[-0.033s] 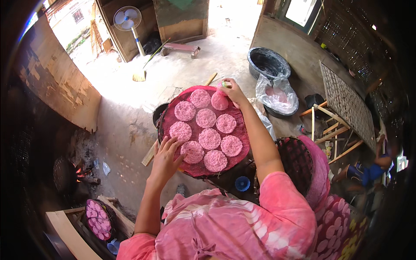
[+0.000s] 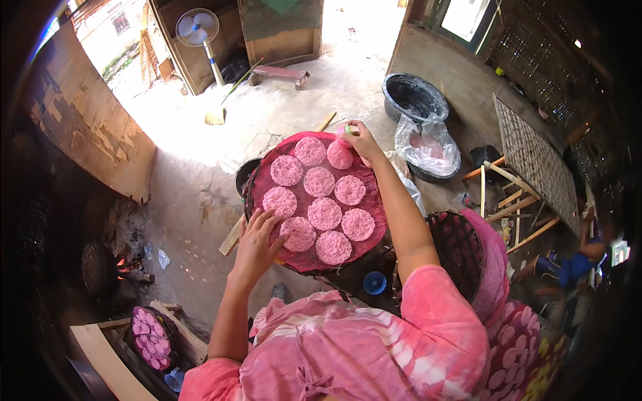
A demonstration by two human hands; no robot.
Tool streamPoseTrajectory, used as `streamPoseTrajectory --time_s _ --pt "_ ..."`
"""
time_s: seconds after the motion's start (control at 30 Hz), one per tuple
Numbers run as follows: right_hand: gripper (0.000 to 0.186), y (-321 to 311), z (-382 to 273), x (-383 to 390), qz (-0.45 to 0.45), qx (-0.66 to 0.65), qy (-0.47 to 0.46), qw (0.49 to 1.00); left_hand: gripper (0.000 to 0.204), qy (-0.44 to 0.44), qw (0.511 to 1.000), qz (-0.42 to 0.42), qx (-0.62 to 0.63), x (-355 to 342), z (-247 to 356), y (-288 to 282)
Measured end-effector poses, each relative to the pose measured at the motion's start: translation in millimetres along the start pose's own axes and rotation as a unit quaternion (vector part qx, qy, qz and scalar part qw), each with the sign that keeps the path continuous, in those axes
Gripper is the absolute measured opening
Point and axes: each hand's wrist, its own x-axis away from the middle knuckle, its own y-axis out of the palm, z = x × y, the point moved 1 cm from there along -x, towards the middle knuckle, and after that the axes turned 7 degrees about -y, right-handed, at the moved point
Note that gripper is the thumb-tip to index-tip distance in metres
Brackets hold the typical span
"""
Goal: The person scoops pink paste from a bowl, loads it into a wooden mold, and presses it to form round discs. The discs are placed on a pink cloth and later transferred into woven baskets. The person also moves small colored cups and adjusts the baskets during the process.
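Daylight glares through the doorway (image 2: 358, 40) (bleaching the floor (image 2: 180, 120)), while curved edges blacken.

The left forearm (image 2: 231, 314) points forward; the left hand (image 2: 257, 235) is palm down, its fingers spread. Of the 2 arms, the right arm (image 2: 404, 207) reaches farther, and the right hand (image 2: 361, 141) has fingers curled in a pinching grip.

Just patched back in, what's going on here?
A person is working over a round, red-lined tray. The right-hand grip holds a small pink, green-topped pouch at one pink round near the far edge. The left-hand grip rests at the tray's left side. Nine other rounds lie there.
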Motion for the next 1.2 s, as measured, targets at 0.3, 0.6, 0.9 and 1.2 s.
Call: streamPoseTrajectory --time_s 0.3,0.6,0.9,1.2 --pt "0.054 0 1 7 0.000 0.215 -0.111 0.970 0.073 0.274 0.955 0.037 -0.107 -152 72 80" --pt "0.033 -48 -38 64 0.063 -0.255 0.040 0.964 0.072 0.225 0.968 -0.004 -0.112 -184 69 105" --pt "0.050 -23 -98 286 -0.267 0.316 0.026 0.910 0.049 0.199 0.974 0.046 0.094 -143 50 26" --pt "0.052 14 -80 318 -0.242 0.527 -0.005 0.815 0.041 -0.011 0.982 0.149 0.113 -78 -62 -17"
